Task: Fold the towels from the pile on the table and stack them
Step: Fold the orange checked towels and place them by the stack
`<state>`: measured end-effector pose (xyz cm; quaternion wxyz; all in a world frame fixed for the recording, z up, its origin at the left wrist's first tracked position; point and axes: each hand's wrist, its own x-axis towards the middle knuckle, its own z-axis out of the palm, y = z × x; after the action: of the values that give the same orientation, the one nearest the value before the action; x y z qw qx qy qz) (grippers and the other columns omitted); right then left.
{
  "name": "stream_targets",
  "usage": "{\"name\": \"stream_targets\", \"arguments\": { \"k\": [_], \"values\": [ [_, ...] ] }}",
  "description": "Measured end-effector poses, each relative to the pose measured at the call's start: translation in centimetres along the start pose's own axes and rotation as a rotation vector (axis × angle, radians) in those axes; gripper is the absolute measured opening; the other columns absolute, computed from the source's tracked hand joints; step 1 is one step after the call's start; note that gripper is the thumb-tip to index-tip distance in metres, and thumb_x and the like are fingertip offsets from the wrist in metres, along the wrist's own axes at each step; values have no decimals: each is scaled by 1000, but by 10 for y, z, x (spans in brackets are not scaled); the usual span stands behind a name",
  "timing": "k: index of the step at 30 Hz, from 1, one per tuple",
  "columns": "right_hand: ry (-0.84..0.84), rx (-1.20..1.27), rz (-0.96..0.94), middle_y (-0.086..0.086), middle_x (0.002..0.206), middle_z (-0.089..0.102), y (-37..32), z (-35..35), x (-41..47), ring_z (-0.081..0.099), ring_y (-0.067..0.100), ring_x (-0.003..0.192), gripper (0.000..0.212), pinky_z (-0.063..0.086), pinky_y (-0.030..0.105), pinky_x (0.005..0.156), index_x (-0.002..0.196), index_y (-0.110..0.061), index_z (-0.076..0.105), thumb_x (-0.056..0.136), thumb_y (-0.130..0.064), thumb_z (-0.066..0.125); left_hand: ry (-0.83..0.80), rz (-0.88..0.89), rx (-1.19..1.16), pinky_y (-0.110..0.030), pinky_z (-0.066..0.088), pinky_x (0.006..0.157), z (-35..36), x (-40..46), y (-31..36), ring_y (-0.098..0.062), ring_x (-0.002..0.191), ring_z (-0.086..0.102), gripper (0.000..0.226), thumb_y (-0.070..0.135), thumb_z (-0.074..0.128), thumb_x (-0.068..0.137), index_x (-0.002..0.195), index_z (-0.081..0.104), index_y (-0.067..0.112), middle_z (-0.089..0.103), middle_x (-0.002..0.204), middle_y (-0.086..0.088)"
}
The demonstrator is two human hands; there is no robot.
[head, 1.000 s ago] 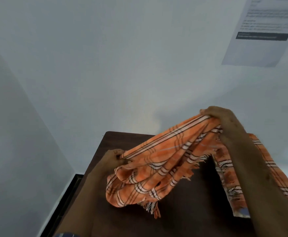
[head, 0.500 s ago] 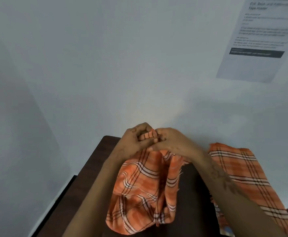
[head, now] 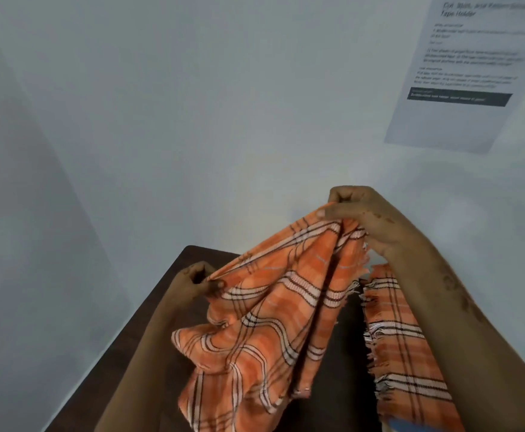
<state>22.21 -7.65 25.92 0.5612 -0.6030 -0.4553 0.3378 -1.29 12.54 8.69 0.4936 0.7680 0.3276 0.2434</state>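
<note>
Soft, thin and light, this orange checked towel point(head: 273, 313); floppy, with no shape of its own, so sagging in big waves wherever nothing holds it up. Not slippery, probably, with that rough weave and the little fringe along the ends. Not breakable either, but easy to crumple. Best taken by the corners or along one edge, pulled tight so the cloth hangs flat and the sides can be matched. Held up in the middle of the frame, above the dark brown table point(head: 174, 294), with the lower part drooping down toward the bottom edge of the picture. Left hand point(head: 197, 280), low and at the middle left, curled tight, pinching one end of the top edge between thumb and fingers. Right hand point(head: 361, 216), higher and a bit right of the middle, also curled tight, gripping a bunched-up bit of the same edge, with several folds gathered under the thumb. Top edge stretched on a slant between the two hands, up toward the right. Another orange checked towel point(head: 404, 347) lying flat on the table at the lower right, partly hidden under the right arm, fringe showing on its left side. White paper sheet point(head: 460, 73) with blurry print on the pale wall at the upper right, too fuzzy to read.
</note>
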Motion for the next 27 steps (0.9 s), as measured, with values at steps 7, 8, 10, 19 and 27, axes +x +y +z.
{"name": "stream_targets", "arguments": {
  "k": [7, 8, 10, 19, 27],
  "values": [
    [364, -458, 6, 3, 71, 61, 13, -13, 10, 57, 14, 60, 24, 43, 13, 53, 90, -13, 61, 75, -24, 77, 399, 106, 38, -10, 40, 58, 11, 10, 63, -11, 67, 55, 17, 0, 61, 76, 71, 59, 16, 60, 69, 2],
    [284, -455, 31, 4, 75, 62, 12, -4, 8, 58, 12, 61, 35, 41, 8, 49, 103, -18, 60, 74, -26, 78, 443, 154, 65, -9, 38, 56, 15, 8, 82, -3, 65, 53, 21, -3, 58, 75, 69, 58, 17, 59, 68, 5],
    [79, -461, 31, 1, 78, 60, 13, 19, 11, 56, 6, 63, 57, 39, 3, 52, 121, -29, 56, 70, -28, 81, 378, 265, 96, -11, 39, 58, 22, 5, 118, -1, 63, 53, 17, 3, 56, 72, 68, 59, 19, 61, 68, 6],
    [-171, -1029, -108, -6, 55, 43, -10, 48, 50, 41, 9, 54, 38, 33, 30, 59, 53, -21, 45, 77, -32, 72, 93, 43, 252, -29, 42, 56, 8, 16, 111, -11, 54, 51, 38, 47, 75, 71, 67, 65, 11, 54, 54, 3],
    [-36, -610, -122, 6, 62, 47, -46, 34, 45, 47, 14, 61, 33, 31, 28, 60, 65, 0, 59, 75, -26, 76, 259, -266, 91, -43, 55, 75, -36, -24, -15, -28, 77, 68, 16, 22, 67, 85, 71, 70, 28, 71, 70, -2]
  ]
}}
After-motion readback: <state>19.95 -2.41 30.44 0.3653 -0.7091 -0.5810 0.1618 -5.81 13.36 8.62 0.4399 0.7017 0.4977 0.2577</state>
